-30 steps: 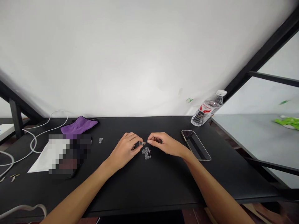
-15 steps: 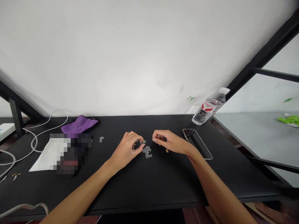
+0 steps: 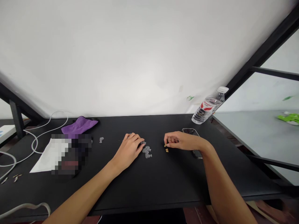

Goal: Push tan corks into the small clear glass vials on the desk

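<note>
Black worktop [image 3: 130, 186] bears clear plastic pieces [image 3: 147, 151]; water bottle [image 3: 207, 107] set beyond them, purple cloth [image 3: 79, 125] far left. Phone [image 3: 191, 131] right of them, partly covered by right hand [image 3: 174, 140], now shifted farther from pieces, fingertips pinched on tan bit [image 3: 165, 145]. Left hand [image 3: 128, 149] curled beside pieces, fingertips touching them, grip not discernible.

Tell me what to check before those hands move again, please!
1. Clear plastic pieces together in one small pile: ok.
2. Left hand grip on the clear piece at its fingertips: cannot tell, the fingers hide it.
3. Right hand grip on the tan bit at its fingertips: cannot tell, it is too small to see.
4. Second tan bit lying apart from the pile: ok.
5. Phone free of the right hand: not ok, the right wrist is over it.
</note>
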Tool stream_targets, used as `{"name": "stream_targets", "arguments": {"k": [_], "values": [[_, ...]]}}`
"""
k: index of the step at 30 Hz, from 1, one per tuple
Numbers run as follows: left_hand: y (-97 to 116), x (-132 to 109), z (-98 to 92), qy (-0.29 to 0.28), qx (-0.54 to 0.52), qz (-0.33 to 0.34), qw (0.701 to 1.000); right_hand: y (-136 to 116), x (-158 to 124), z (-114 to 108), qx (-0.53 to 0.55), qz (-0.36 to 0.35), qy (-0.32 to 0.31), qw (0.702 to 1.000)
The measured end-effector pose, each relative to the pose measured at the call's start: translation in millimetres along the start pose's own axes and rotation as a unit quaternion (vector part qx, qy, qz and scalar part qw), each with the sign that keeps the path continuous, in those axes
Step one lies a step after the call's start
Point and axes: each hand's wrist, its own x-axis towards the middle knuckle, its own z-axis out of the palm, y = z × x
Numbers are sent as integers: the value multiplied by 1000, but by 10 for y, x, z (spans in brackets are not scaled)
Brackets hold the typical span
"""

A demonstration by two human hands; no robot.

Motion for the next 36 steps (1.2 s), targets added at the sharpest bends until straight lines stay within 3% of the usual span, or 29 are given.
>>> {"name": "stream_targets", "arguments": {"k": [6,11,17,26,36], "values": [[9,-5,5,-19,8,16,1000,-18,-32,-33,12,8,-4,1000],[30,-24,-14,-26,0,25,999,-7,-4,-35,8,13,36,999],[29,-22,-30,-26,-10,32,999,-25,40,-9,-3,22,20,1000],[-150,-9,-117,10,18,-12,1000,70,203,125,-28,-26,93,995],[-135,4,-56,4,37,-14,999,-15,257,200,-34,-39,126,991]]}}
